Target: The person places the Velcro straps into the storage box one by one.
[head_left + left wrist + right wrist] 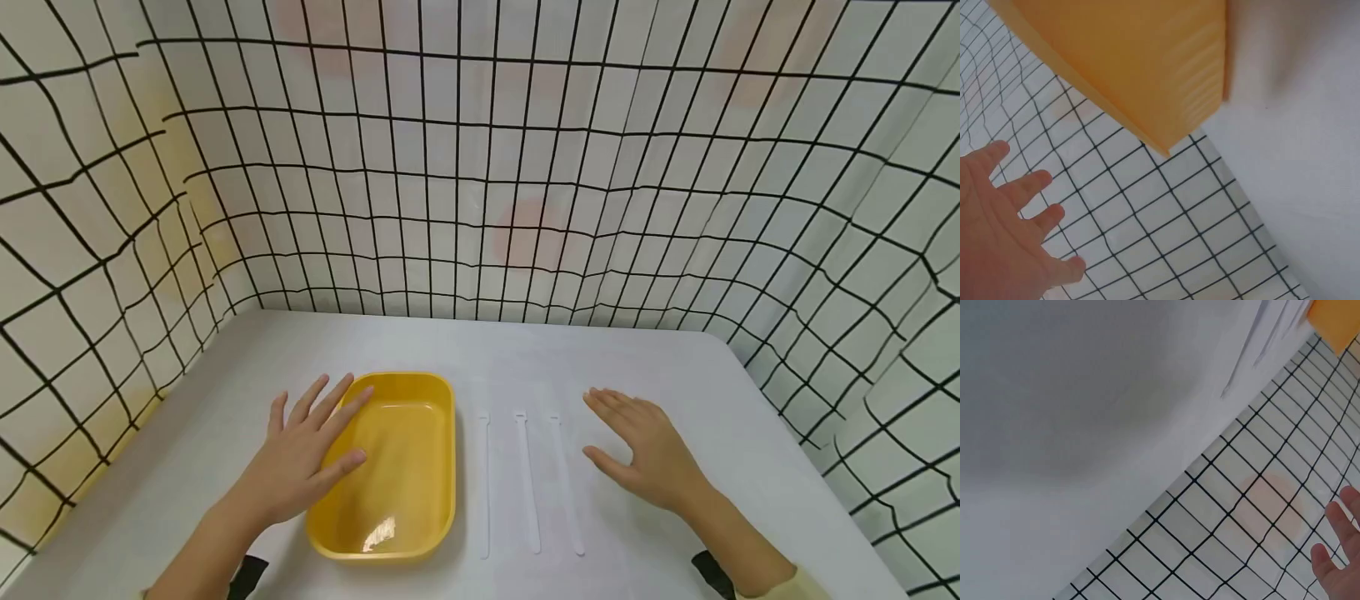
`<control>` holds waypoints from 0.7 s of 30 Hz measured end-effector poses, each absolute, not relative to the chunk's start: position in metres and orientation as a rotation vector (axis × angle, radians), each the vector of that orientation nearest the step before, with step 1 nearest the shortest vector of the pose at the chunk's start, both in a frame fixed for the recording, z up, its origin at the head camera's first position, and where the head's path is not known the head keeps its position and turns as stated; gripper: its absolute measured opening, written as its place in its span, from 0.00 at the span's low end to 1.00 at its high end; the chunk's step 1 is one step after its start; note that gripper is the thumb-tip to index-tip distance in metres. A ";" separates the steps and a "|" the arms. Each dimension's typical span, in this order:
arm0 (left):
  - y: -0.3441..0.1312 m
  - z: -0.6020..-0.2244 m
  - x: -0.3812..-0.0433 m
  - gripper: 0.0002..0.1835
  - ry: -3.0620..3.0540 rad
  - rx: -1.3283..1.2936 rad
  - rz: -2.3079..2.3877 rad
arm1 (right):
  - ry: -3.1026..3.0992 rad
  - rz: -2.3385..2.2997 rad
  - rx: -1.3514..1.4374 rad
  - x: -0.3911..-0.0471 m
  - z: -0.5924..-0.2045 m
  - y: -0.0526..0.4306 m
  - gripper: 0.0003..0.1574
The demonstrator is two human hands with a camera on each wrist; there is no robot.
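Note:
A yellow rectangular tray (408, 475) with rounded corners lies on the white table, with nothing in it. My left hand (300, 467) hovers over its left side, fingers spread; in the left wrist view a gap shows between that hand (1004, 231) and the tray (1166, 69). To the tray's right, three thin white strap-like ties with small slotted heads lie side by side: a left one (485, 492), a middle one (528, 492) and a right one (567, 492). My right hand (648, 450) is held right of them, fingers straight, thumb apart, holding nothing.
The white table (600, 350) has rounded far corners. White walls with a black grid (480, 167) of lines stand behind it and on both sides. Dark bands (247, 575) show under both wrists.

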State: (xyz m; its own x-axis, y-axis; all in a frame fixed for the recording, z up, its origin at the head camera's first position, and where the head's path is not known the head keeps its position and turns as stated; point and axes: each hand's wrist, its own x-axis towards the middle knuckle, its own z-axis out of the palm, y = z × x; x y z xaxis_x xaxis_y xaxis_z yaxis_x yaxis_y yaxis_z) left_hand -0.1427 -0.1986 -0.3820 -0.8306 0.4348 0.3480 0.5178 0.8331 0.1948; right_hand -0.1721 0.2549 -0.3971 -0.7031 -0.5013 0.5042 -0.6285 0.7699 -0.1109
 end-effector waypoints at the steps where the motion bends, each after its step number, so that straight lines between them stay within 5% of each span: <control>1: -0.198 -0.382 -0.141 0.37 -2.704 -0.726 -0.428 | -2.475 0.395 0.846 -0.172 -0.399 0.255 0.39; 21: -0.197 -0.394 -0.126 0.22 -2.461 -0.730 -0.593 | -2.514 0.714 0.642 -0.159 -0.421 0.242 0.14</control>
